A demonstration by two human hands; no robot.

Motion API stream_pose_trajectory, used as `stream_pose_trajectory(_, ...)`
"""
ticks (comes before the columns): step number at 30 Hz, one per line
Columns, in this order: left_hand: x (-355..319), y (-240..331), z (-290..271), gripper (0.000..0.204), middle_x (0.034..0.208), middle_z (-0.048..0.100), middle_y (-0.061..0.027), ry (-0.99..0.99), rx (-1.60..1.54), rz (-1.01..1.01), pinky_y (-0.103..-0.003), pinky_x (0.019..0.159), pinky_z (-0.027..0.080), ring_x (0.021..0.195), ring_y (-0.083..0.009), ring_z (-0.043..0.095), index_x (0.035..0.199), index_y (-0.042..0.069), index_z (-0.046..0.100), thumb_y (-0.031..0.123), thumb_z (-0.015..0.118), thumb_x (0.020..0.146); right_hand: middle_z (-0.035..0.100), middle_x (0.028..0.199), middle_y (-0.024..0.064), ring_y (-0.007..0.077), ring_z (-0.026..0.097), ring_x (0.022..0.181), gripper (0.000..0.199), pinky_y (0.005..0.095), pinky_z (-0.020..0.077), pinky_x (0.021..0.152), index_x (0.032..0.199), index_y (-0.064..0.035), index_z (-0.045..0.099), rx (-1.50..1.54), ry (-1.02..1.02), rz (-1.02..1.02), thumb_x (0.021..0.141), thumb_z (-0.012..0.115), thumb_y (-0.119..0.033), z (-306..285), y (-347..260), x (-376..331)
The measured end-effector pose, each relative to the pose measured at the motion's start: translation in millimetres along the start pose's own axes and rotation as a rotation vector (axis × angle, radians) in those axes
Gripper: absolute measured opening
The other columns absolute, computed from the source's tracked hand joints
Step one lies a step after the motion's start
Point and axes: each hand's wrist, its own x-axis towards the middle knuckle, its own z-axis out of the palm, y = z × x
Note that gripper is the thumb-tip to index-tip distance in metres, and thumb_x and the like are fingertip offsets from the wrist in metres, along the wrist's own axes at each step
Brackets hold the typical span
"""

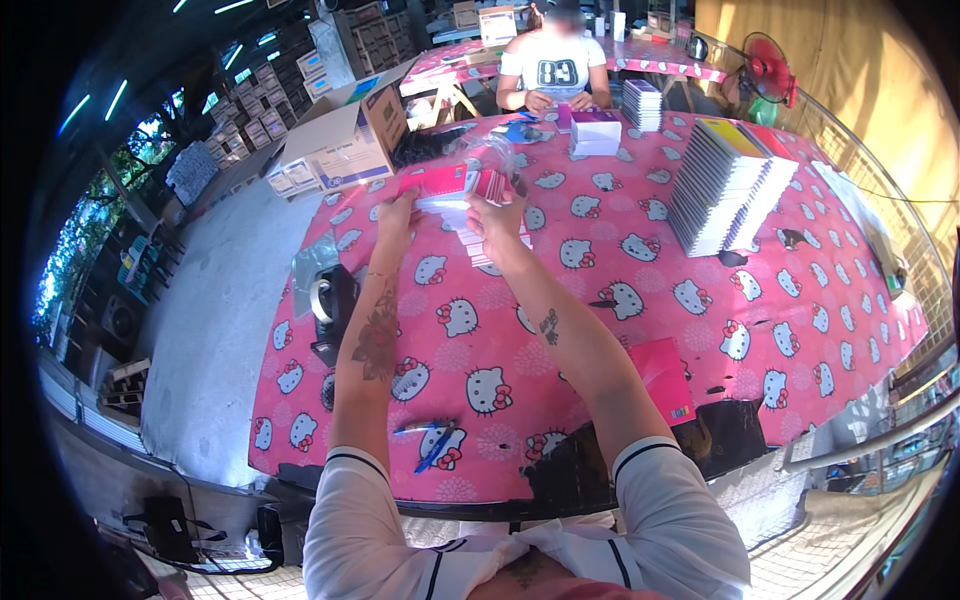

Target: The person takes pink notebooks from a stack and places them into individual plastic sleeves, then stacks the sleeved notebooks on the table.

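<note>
Both my arms reach out over the table. My left hand (397, 212) is closed on the left end of a bundle of pink-covered booklets (440, 181) with white page edges. My right hand (496, 214) grips the right end of the bundle, thumb on top. Below and beside my right hand lies a fanned stack of pink-and-white booklets (480, 246), partly hidden by that hand. Clear plastic wrap (490, 152) lies crumpled just beyond the bundle. The far fingers of both hands are partly hidden.
A tape dispenser (322, 300) stands left of my left forearm. Pens (438, 446) and a pink notebook (660, 380) lie near me. Tall spiral notebook stacks (725, 190) stand at right, a cardboard box (345, 140) at far left. Opposite, a person (555, 65) handles purple booklets.
</note>
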Motion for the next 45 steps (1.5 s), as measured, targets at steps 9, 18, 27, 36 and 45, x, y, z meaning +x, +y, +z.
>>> stream_pose_trajectory(9, 9, -8, -4, 0.022, 0.077, 0.059, -0.0021, 0.079, -0.011, 0.045, -0.031, 0.059, 0.053, 0.064, -0.0134, 0.056, 0.096, 0.004, 0.064, 0.02, 0.075, 0.085, 0.048, 0.124, 0.0161, 0.0246, 0.064, 0.096, 0.089, 0.0355, 0.0593, 0.082, 0.141, -0.005, 0.02, 0.061, 0.032, -0.074, 0.075, 0.077, 0.01, 8, 5, 1)
stream_pose_trajectory(18, -1, -7, 8, 0.023, 0.075, 0.061, 0.0001, 0.179, -0.009, 0.043, -0.025, 0.05, 0.043, 0.06, -0.011, 0.058, 0.099, 0.008, 0.063, 0.022, 0.075, 0.086, 0.053, 0.117, 0.0144, 0.0225, 0.064, 0.094, 0.082, 0.0334, 0.0583, 0.081, 0.14, -0.0049, 0.025, 0.11, 0.041, -0.039, 0.078, 0.078, 0.003, 1, 3, 1)
stream_pose_trajectory(27, -1, -7, -6, 0.02, 0.075, 0.062, -0.001, 0.113, -0.045, 0.053, -0.026, 0.052, 0.046, 0.06, -0.0124, 0.061, 0.097, 0.008, 0.063, 0.022, 0.074, 0.087, 0.051, 0.122, 0.0148, 0.0239, 0.063, 0.096, 0.087, 0.0347, 0.0579, 0.08, 0.143, -0.0052, 0.023, 0.08, 0.024, -0.042, 0.077, 0.079, 0.002, 8, -2, -9)
stream_pose_trajectory(36, -10, 11, -17, 0.016, 0.077, 0.062, -0.0045, 0.096, -0.187, 0.007, -0.03, 0.053, 0.048, 0.059, -0.0142, 0.058, 0.099, 0.003, 0.062, 0.009, 0.069, 0.086, 0.052, 0.122, 0.0127, 0.0218, 0.063, 0.097, 0.089, 0.033, 0.0574, 0.079, 0.147, -0.0074, 0.021, 0.191, 0.036, -0.066, 0.078, 0.074, 0.008, 7, 7, 5)
stream_pose_trajectory(45, -20, 100, -27, 0.011, 0.083, 0.066, -0.0068, 0.155, -0.092, 0.789, -0.035, 0.064, 0.052, 0.071, -0.0201, 0.064, 0.097, 0.004, 0.064, 0.006, 0.057, 0.088, 0.058, 0.111, 0.0103, 0.0191, 0.063, 0.091, 0.086, 0.0323, 0.0563, 0.081, 0.147, -0.0098, 0.021, 0.172, 0.035, -0.083, 0.081, 0.073, 0.006, 1, 4, 11)
